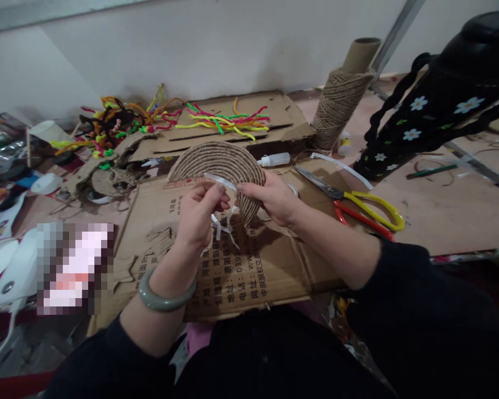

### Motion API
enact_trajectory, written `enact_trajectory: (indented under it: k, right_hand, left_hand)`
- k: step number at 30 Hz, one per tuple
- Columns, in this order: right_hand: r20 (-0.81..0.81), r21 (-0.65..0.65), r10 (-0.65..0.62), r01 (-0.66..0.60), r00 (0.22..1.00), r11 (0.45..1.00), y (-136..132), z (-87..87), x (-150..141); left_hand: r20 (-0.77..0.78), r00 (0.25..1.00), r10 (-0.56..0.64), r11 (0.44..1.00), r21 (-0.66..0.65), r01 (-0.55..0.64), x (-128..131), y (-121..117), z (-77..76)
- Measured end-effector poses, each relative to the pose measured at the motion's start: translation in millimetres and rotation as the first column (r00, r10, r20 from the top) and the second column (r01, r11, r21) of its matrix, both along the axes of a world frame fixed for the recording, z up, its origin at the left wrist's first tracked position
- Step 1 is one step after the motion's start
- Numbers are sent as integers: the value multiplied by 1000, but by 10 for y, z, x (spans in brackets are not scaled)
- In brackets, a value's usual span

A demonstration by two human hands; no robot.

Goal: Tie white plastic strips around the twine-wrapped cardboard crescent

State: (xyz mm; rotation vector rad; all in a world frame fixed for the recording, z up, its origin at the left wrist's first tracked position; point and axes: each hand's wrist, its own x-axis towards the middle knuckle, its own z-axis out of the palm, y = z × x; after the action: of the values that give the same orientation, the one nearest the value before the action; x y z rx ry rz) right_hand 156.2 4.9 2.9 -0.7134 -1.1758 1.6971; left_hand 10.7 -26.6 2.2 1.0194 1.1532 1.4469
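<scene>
Coiled rope piece [218, 160] at center, above the printed cardboard [237, 271], with edge gripped by the right hand [276, 197], thumb on the near face and fingers behind. Left hand [202, 213] with fingers curled and fingertips drawn together at the near edge of the coil, just beside a narrow white strip [220, 180] on its face; hold on the strip impossible to confirm. Hands close together but apart. Below the fingertips, a knotted white strip [222, 228] with loose ends. Around the left wrist, a pale green bangle [162, 296].

Far side: brightly colored fuzzy stems [228, 123] on slotted cardboard [285, 113]; to the left, a tangled multicolored heap [118, 124]. Just beyond the right side of the coil, a small translucent bottle [276, 160]. Right: scissors [341, 195] with one yellow and one red handle, blades slightly parted; a loose white band [345, 165]; farther off, a twine spool [341, 105], upright but tilted, near a black flower-patterned flask [430, 105]. Beneath these, the pinkish counter [416, 221]. Near left: a white device [19, 280] beside a pixelated pink area.
</scene>
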Motion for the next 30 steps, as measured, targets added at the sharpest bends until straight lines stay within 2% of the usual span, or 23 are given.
enact_trajectory:
  k: [4,6,9,13,18,21,26,30]
  right_hand:
    - [31,-3,8,-8,999,1000,-14,-12,-17]
    - [50,24,-11,10,999,1000,-21,-17,-26]
    - [79,89,-65,58,995,994,-20,-29,-32]
    - [153,208,-93,60,984,976,5,-51,-26]
    - [288,387,-176,54,941,921,27,-76,-13]
    - [366,486,-246,41,897,873,14,-70,1]
    - [450,679,-412,-4,792,734,-22,-66,26]
    - [497,760,-503,-75,707,646,-40,-99,31]
  left_hand:
    - [-202,978,47,990,141,-19,24,-48,-37]
    - [-249,963,101,977,206,-49,24,-56,-54]
    - [-266,959,99,978,204,-44,16,-47,-69]
    - [-238,970,48,991,133,-17,16,-19,-53]
    - [-44,999,-1,998,57,4,39,8,-8]
    - [31,999,-10,1000,30,9,48,19,2]
    - [114,992,53,995,-89,-43,49,35,12]
    - [137,988,77,987,-154,-55,48,45,22]
